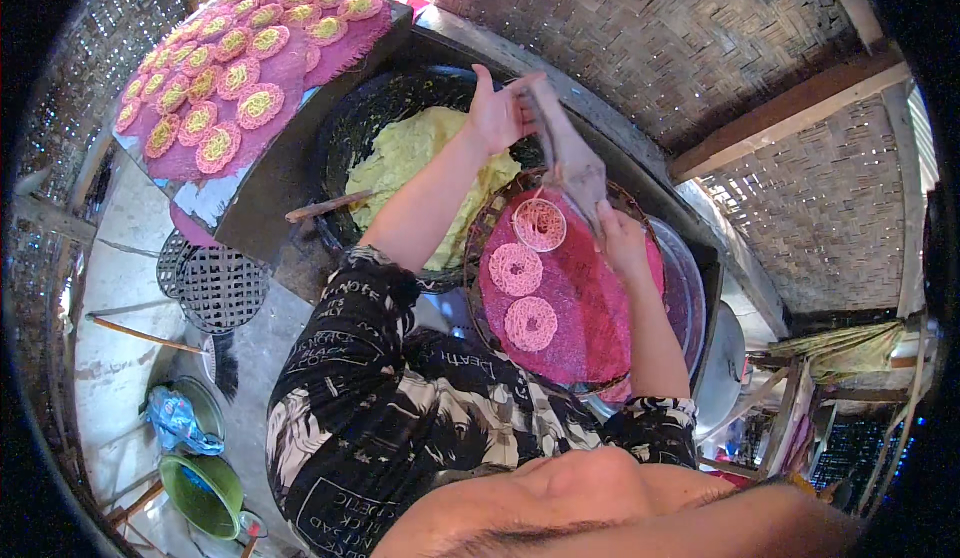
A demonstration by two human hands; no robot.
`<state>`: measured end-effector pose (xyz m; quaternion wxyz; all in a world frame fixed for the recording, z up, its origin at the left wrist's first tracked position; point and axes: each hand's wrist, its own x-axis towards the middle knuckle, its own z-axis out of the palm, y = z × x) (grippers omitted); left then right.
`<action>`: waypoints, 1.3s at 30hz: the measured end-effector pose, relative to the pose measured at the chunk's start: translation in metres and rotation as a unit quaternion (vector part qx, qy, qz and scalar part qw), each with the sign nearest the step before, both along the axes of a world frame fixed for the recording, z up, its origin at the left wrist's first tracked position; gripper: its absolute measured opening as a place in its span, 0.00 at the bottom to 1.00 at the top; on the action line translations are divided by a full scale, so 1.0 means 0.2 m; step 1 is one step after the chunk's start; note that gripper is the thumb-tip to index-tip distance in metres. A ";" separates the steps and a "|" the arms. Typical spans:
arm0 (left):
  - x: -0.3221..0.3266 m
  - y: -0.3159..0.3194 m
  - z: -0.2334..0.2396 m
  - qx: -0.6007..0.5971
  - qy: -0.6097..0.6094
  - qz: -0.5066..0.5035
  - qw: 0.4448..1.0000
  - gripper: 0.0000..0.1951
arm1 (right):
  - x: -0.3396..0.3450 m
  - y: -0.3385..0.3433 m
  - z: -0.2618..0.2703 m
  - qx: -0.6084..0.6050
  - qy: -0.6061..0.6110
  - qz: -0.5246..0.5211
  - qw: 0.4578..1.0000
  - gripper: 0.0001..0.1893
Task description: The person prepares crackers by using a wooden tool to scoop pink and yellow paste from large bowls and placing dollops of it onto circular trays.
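My right hand (622, 239) grips the lower side of a limp greyish cloth bag (574, 160). My left hand (501, 111) is raised near the bag's upper end, thumb and fingers spread, fingertips beside or touching the cloth. Under the bag, a round ring mould (562, 237) encircles a lacy pink ring of strands (538, 216). Two more pink lacy rings, one (516, 269) above the other (531, 324), lie on a magenta cloth (585, 318) over a round woven tray. Left of the tray, a large dark pan (334, 160) holds pale yellow dough (405, 160).
A wooden stick (330, 205) leans in the pan. Many pink-and-yellow lacy rounds (238, 77) cover a magenta cloth at upper left. A metal basin (682, 280) sits under the tray's right side. Black plastic baskets (221, 284) and a green basin (201, 494) are at lower left.
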<state>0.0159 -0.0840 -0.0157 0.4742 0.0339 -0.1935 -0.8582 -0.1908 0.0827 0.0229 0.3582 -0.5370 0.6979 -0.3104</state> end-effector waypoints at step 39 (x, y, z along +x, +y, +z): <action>0.55 0.77 0.10 -0.303 -0.176 0.193 0.916 0.11 | -0.17 0.10 -0.05 -0.101 0.309 0.046 0.945 0.13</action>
